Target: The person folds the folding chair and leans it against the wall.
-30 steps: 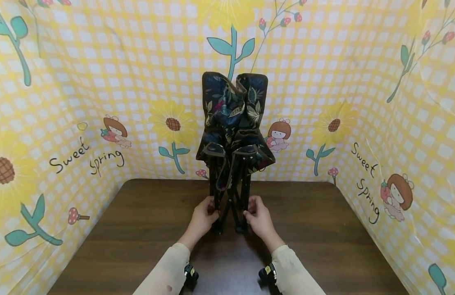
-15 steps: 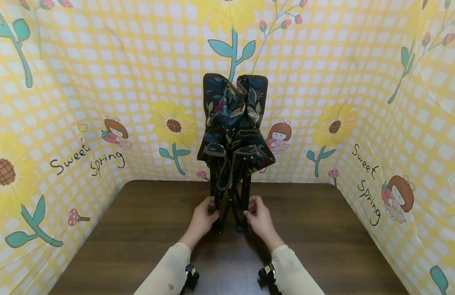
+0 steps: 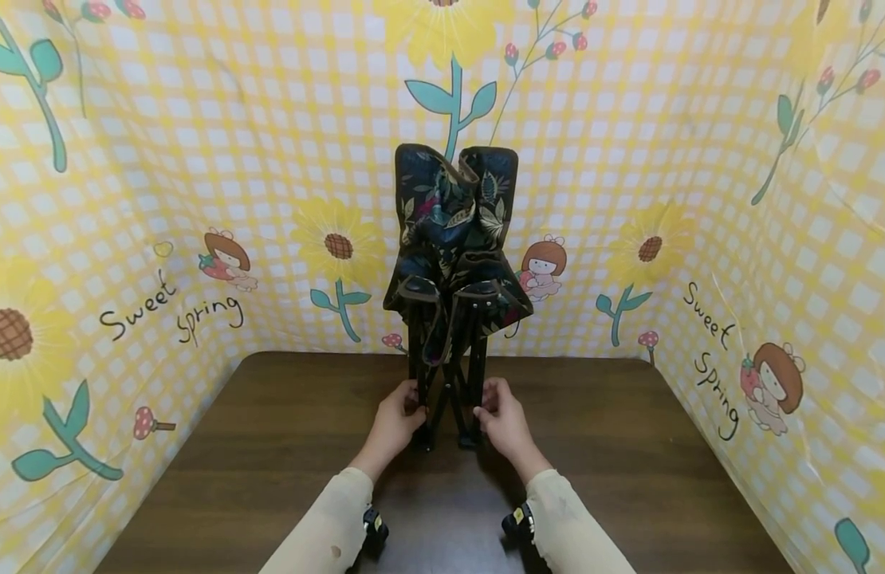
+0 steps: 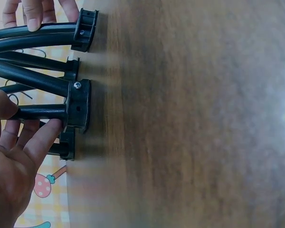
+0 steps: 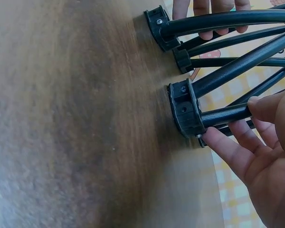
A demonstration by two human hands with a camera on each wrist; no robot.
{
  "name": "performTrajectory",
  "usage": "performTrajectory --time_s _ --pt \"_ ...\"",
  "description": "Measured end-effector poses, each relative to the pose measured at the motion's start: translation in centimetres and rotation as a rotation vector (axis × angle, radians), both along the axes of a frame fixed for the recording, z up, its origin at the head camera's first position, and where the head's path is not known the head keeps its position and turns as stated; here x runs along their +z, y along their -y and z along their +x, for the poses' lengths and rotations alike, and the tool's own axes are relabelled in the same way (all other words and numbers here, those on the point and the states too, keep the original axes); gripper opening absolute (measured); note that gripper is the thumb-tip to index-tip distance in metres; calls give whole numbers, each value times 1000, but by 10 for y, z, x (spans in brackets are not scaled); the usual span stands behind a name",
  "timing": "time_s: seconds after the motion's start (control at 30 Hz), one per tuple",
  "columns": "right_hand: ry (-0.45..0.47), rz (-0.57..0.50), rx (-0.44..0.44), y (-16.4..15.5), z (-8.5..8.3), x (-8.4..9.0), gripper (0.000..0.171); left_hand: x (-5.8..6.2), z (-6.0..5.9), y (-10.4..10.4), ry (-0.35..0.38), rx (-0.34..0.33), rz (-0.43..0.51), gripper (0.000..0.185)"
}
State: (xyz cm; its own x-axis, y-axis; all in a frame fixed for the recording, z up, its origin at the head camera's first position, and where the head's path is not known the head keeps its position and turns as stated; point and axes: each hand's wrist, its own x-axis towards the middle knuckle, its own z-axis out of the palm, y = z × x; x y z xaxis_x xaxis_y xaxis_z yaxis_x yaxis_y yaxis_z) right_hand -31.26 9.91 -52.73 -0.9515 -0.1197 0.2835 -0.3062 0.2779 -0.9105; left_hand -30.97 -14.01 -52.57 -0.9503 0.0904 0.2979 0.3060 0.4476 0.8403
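A folded camping chair stands upright at the middle of the table, its dark floral fabric bunched above thin black crossed legs. Low on the left front leg, my left hand pinches the tube between thumb and fingers, just above the plastic foot. My right hand holds the right front leg the same way, with its index fingertip near the foot. In both wrist views the feet meet the wooden surface. The rear legs are partly hidden behind the front ones.
The brown wooden table has rounded far corners. A yellow checked cloth with flowers and cartoon figures encloses it at the back and both sides, close behind the chair. Each wrist wears a small black camera.
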Motion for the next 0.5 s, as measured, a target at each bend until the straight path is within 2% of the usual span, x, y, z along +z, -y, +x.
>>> performTrajectory --time_s 0.5 --pt "-36 -11 -23 2 -9 -7 38 2 -4 -2 -26 7 2 36"
